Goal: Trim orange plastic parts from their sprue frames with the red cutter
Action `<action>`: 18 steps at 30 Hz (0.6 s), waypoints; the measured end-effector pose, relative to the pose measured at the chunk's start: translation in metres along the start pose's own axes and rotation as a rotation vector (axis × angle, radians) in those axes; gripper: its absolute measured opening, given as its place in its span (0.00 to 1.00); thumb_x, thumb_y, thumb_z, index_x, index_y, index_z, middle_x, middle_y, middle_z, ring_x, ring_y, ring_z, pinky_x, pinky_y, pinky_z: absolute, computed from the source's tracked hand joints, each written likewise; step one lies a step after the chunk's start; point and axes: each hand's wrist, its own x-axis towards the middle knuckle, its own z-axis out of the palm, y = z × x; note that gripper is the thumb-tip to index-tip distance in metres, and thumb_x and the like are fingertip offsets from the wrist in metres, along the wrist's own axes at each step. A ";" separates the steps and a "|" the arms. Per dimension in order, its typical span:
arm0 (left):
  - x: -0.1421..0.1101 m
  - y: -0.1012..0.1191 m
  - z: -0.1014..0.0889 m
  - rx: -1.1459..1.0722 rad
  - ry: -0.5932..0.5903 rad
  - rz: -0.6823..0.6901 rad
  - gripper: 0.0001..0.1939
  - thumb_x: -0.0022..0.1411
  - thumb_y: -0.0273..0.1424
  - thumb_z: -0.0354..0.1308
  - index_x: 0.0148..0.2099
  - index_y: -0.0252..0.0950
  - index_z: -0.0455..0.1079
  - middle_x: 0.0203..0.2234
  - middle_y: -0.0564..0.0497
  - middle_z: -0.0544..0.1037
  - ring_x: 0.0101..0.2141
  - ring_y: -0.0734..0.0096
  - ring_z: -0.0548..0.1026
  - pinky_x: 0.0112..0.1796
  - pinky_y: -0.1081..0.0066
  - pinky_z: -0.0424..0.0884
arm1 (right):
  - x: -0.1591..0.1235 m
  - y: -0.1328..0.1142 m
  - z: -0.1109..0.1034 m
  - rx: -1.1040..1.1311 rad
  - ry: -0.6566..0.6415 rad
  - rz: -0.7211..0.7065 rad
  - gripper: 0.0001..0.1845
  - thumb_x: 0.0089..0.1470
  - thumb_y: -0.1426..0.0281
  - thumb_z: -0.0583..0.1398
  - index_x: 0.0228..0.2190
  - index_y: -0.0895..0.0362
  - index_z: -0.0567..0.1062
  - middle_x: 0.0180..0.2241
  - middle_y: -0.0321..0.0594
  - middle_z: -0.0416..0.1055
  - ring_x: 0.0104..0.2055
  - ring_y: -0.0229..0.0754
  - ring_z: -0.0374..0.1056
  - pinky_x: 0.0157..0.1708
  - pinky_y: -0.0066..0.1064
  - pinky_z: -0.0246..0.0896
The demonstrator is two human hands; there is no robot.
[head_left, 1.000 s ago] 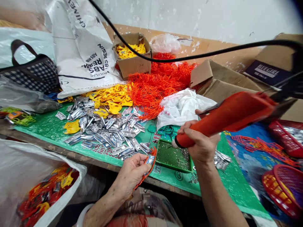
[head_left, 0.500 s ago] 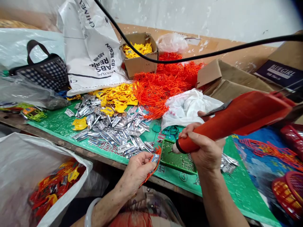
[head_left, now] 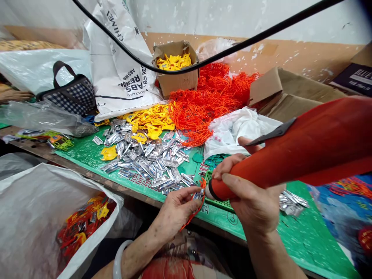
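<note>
Here, my left hand (head_left: 178,210) pinches a flat orange plastic piece with a shiny silver metal plate (head_left: 198,196) between thumb and fingers, just past the edge of the green-covered surface (head_left: 290,232). My right hand (head_left: 253,199) is wrapped around a thick red cylindrical tool (head_left: 293,155) with a black ring near its pale tip, which points at the orange piece; whether the two touch, I cannot tell. Under the tool, between my hands, sits a green perforated plastic basket (head_left: 225,204), partly hidden. Ahead of my left hand spreads a heap of silver metal plates (head_left: 154,161), with yellow plastic pieces (head_left: 152,116) behind it. Tangled orange plastic parts (head_left: 200,106) lie farther off, ahead of both hands. A white open sack (head_left: 26,209) stands left of my left hand, holding red and yellow pieces (head_left: 84,223).
</note>
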 end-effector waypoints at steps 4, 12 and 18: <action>0.000 -0.001 0.000 0.062 0.028 0.058 0.14 0.49 0.35 0.67 0.38 0.33 0.81 0.21 0.54 0.71 0.25 0.73 0.62 0.29 0.71 0.55 | -0.003 -0.001 0.002 0.012 -0.009 0.022 0.07 0.40 0.73 0.67 0.25 0.53 0.75 0.26 0.33 0.70 0.27 0.40 0.67 0.32 0.39 0.67; -0.001 0.004 0.002 0.270 0.122 0.154 0.08 0.51 0.35 0.65 0.27 0.36 0.80 0.23 0.52 0.72 0.29 0.67 0.66 0.33 0.69 0.60 | -0.004 -0.007 0.005 0.024 -0.003 0.027 0.06 0.40 0.75 0.66 0.24 0.53 0.75 0.25 0.32 0.70 0.26 0.39 0.67 0.31 0.38 0.68; 0.000 -0.002 -0.002 0.172 0.095 0.110 0.08 0.49 0.35 0.66 0.28 0.34 0.79 0.22 0.53 0.72 0.27 0.70 0.65 0.31 0.71 0.59 | -0.004 -0.010 0.001 0.042 0.033 -0.015 0.10 0.40 0.72 0.67 0.27 0.52 0.73 0.25 0.32 0.70 0.26 0.40 0.67 0.32 0.39 0.69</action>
